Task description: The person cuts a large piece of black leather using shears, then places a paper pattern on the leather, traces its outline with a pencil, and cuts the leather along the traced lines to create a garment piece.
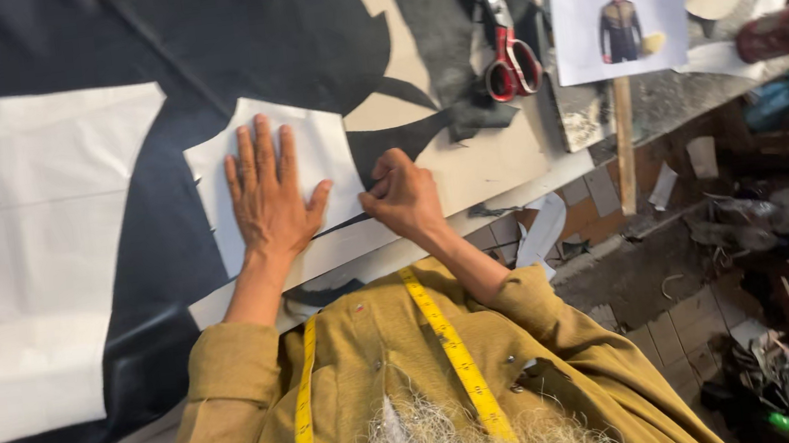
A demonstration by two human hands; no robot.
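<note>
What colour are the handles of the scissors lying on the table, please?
Red: the scissors have red handles, seen in the head view, lying on dark fabric scraps.

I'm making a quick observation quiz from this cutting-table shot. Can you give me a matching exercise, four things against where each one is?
Things:
1. left hand
2. right hand
3. red-handled scissors
4. yellow tape measure

Places:
A. draped over the person's shoulders
B. flat on the small white paper pattern
C. at that pattern's right edge, fingers curled
D. on the table near the printed photo sheet

Pairs: 1-B, 2-C, 3-D, 4-A
</note>
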